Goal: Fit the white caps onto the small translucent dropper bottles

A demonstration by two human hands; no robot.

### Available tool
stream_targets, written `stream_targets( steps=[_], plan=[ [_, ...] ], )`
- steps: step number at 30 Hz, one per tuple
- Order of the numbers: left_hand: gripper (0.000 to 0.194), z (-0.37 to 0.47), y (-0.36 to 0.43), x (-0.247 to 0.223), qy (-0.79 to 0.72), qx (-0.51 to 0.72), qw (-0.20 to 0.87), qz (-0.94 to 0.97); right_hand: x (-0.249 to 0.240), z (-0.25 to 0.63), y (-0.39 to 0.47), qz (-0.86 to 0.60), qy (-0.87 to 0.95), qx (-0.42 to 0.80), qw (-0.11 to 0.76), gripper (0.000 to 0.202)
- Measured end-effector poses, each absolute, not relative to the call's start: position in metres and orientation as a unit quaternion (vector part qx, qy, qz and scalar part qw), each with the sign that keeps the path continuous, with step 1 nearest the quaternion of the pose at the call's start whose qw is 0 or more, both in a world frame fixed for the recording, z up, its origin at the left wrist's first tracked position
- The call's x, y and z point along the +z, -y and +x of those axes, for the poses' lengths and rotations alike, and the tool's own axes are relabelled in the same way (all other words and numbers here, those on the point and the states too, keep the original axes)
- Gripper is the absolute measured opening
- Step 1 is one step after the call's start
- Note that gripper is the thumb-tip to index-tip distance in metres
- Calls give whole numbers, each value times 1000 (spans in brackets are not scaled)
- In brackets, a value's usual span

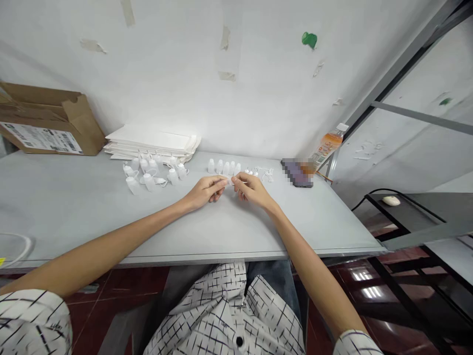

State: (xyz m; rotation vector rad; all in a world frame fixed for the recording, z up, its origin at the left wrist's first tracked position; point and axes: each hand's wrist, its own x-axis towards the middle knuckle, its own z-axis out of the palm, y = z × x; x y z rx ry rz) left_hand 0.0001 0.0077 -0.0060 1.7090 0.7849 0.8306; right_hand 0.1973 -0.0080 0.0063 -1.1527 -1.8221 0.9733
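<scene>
Reaching in on forearms (125, 237) slanting from the lower left and lower right of the frame. Pinching a small whitish piece (229, 181) at centre, left hand (206, 191) and right hand (252, 189) nearly closed, thumbs against forefingers, other fingers curled. Facing small white bottles (220, 166) just beyond, then white sheets (155, 140) at centre-left.

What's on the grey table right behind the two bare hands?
Five small white plastic bottles stand in a row behind the left hand and right hand, with some small white pieces beside them. Whatever the fingers cover can't be seen.
</scene>
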Motion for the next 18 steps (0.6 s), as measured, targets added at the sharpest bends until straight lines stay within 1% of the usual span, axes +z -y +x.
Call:
stream_targets(
  steps=[2,5,10,12,15,18],
  plan=[
    [36,0,-8,-6,-319,348,538,699,8,197,10,-443,714,387,380,37],
    [36,0,-9,-7,-313,345,533,706,9,197,10,-442,721,388,366,36],
    [34,-1,-10,-10,-340,340,470,740,4,196,8,-453,718,397,349,42],
    [35,-1,-9,-8,-357,337,465,737,3,196,7,-454,709,408,352,45],
    [34,0,-7,-3,-351,338,517,703,3,194,8,-454,711,390,369,50],
    [37,1,-6,0,-333,326,588,661,5,193,10,-446,724,348,395,47]
  ],
)
